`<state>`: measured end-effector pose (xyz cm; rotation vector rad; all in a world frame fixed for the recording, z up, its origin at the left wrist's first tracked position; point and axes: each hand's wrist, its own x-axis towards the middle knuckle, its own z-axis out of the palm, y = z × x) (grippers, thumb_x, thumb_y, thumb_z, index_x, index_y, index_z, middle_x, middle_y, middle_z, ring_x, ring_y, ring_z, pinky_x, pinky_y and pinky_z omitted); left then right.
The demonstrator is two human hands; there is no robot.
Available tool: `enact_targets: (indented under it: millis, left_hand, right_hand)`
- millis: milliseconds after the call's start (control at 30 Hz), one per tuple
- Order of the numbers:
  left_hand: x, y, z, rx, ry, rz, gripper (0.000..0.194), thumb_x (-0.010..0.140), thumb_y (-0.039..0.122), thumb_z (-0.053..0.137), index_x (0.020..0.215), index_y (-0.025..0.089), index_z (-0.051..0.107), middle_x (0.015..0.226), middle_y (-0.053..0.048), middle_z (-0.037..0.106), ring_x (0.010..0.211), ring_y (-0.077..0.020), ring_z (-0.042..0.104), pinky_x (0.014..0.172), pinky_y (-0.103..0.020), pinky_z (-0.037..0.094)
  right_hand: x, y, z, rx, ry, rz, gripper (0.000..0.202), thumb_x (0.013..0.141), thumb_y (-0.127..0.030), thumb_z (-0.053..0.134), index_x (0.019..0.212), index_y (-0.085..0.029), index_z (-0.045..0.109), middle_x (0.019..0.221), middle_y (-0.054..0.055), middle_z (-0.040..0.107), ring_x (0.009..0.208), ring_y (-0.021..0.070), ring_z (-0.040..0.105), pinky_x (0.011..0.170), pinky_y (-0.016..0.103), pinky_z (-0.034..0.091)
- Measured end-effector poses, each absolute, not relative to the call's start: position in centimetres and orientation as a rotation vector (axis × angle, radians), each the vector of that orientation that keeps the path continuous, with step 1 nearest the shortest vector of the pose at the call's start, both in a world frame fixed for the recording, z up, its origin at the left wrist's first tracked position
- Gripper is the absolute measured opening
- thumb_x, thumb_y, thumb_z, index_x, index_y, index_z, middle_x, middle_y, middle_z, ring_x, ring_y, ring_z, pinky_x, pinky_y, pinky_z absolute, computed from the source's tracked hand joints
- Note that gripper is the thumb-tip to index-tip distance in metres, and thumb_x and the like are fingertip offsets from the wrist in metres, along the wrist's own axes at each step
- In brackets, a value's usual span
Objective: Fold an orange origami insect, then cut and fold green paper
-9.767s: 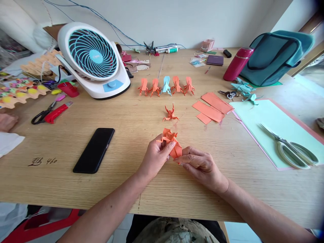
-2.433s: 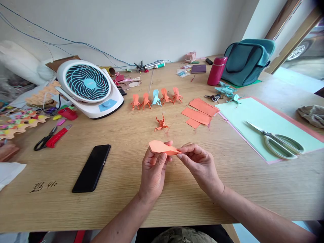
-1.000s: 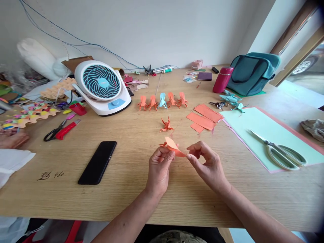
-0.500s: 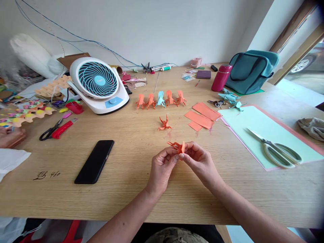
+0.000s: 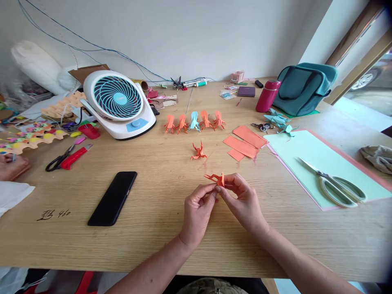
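Note:
An orange folded paper figure (image 5: 219, 179) with thin legs pointing left is pinched between my left hand (image 5: 198, 210) and my right hand (image 5: 245, 201), above the front middle of the table. Both thumbs meet at its lower edge, and the fingertips partly cover it. Beyond my hands, another orange paper figure (image 5: 199, 151) rests on the wood with its legs raised. Farther back stands a row of several similar figures, orange ones (image 5: 206, 120) and a light blue one (image 5: 194, 121). Orange paper strips (image 5: 241, 145) lie to the right of them.
A black phone (image 5: 113, 199), a red cutter (image 5: 75, 157) and a white fan (image 5: 119, 102) are on the left, with another person's hand (image 5: 14, 165) at the edge. Large scissors (image 5: 337, 185) lie on green paper (image 5: 290, 151) at right, near a pink bottle (image 5: 268, 96).
The held figure has tilted a little, and its legs look closer together. My left fingers have shifted slightly lower along it. The camera view has moved slightly.

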<state>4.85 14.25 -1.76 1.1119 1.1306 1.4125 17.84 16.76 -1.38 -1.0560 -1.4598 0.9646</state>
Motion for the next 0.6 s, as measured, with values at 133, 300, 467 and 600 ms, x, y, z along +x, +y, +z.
enact_targets:
  millis: [133,300,467,600]
  left_hand:
    - [4.8,13.9,-1.4,1.254,1.129,1.420,0.017,0.091,0.023,0.063,0.100,0.021,0.077,0.104,-0.007,0.074,0.094,-0.0180,0.067,0.082,-0.027,0.053]
    - [3.9,14.4,-0.8,1.001,1.157,1.391,0.022,0.092,0.035,0.063,0.105,0.019,0.069,0.103,-0.008,0.072,0.091,-0.0190,0.068,0.072,-0.026,0.054]
    - [2.5,15.8,-0.6,0.901,1.170,1.282,0.033,0.085,0.047,0.068,0.080,0.014,0.070,0.080,-0.006,0.069,0.076,-0.0149,0.062,0.061,-0.021,0.050]
    - [2.1,16.1,-0.4,0.822,1.189,1.229,0.032,0.077,0.044,0.073,0.068,0.014,0.066,0.067,-0.002,0.062,0.062,-0.0105,0.054,0.053,-0.019,0.044]
  right_hand:
    - [18.1,16.8,-1.1,-1.063,-1.434,0.968,0.011,0.088,-0.032,0.069,0.090,-0.022,0.067,0.087,0.003,0.065,0.082,0.0179,0.066,0.079,0.035,0.059]
    - [18.4,16.7,-1.0,-1.087,-1.485,0.903,0.006,0.090,-0.027,0.067,0.093,-0.022,0.067,0.091,0.004,0.065,0.085,0.0187,0.065,0.080,0.036,0.058]
    - [18.4,16.4,-0.9,-1.019,-1.634,0.866,0.005,0.090,-0.023,0.065,0.095,-0.022,0.066,0.090,0.003,0.064,0.085,0.0184,0.062,0.080,0.035,0.056]
    - [18.4,16.3,-1.0,-1.007,-1.723,0.806,0.006,0.091,-0.021,0.063,0.096,-0.023,0.065,0.092,0.004,0.064,0.083,0.0190,0.062,0.074,0.035,0.053]
